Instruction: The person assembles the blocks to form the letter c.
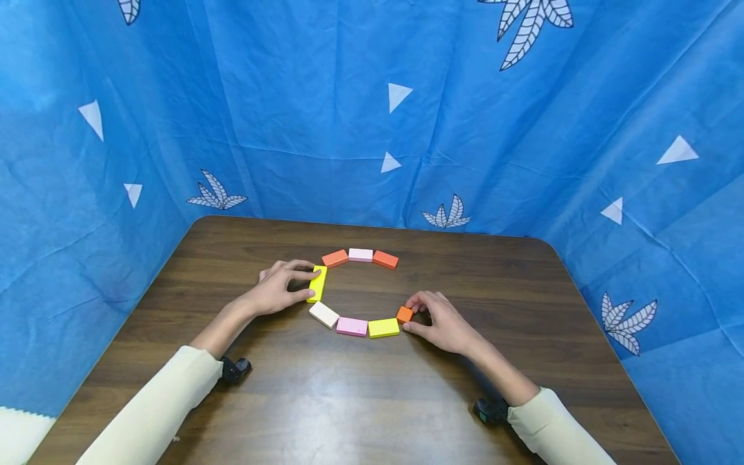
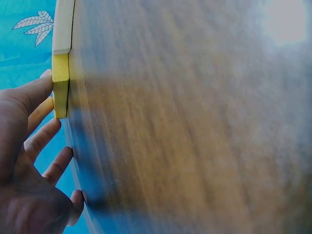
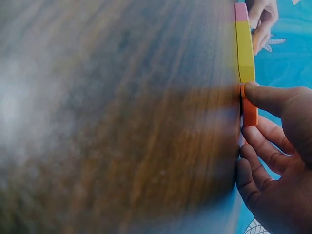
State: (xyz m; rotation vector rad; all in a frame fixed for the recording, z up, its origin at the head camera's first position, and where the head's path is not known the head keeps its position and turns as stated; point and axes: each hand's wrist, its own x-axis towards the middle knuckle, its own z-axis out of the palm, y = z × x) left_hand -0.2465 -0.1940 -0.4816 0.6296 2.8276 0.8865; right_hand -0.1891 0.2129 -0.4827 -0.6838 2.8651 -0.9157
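Note:
Flat coloured blocks lie on a brown wooden table in a ring with a gap at its right. On the ring's left side, my left hand holds a yellow block, thumb at its near end and index finger at its far end. My right hand pinches an orange block between thumb and fingers at the front right. The orange block's end meets a second yellow block. Left of that come a pink block and a cream block, which reaches the held yellow one.
Along the ring's far side lie a red-orange block, a pale pink block and another red-orange block. A blue patterned curtain surrounds the back and sides of the table.

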